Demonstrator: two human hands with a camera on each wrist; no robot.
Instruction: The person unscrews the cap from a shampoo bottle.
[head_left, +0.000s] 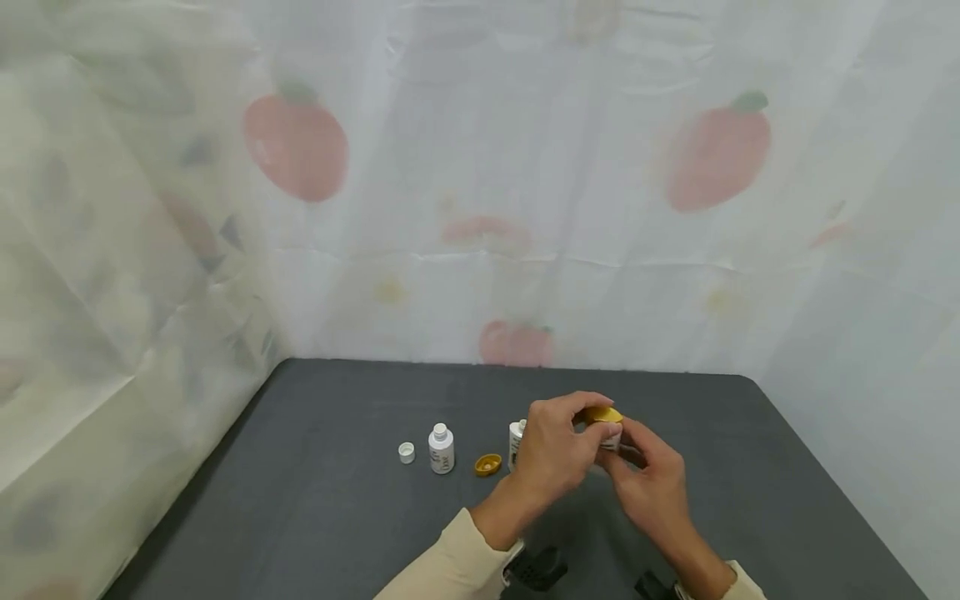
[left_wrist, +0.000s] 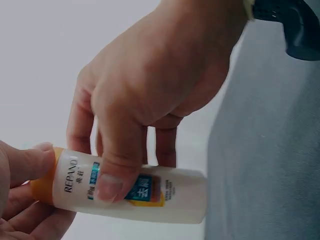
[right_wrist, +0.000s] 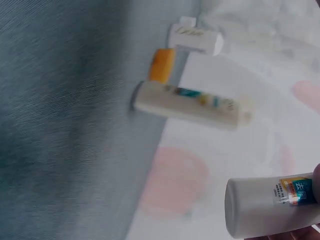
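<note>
My left hand (head_left: 553,448) pinches the yellow cap (head_left: 604,414) at the top of a white lotion bottle (left_wrist: 187,200). My right hand (head_left: 654,477) grips the bottle's body, thumb across the printed label, as the left wrist view shows. In that view the cap sits at the bottle's neck end. The bottle is raised above the table. Beside my left wrist stands a second white bottle (right_wrist: 187,103), uncapped and partly covered by that hand in the head view. Left of it lies a loose yellow cap (head_left: 487,465).
Further left on the dark grey table (head_left: 337,517) stands a small white bottle (head_left: 442,452) without its cap. A white screw cap (head_left: 407,452) lies next to it. A pale curtain (head_left: 420,167) with fruit prints hangs behind the table and along its sides.
</note>
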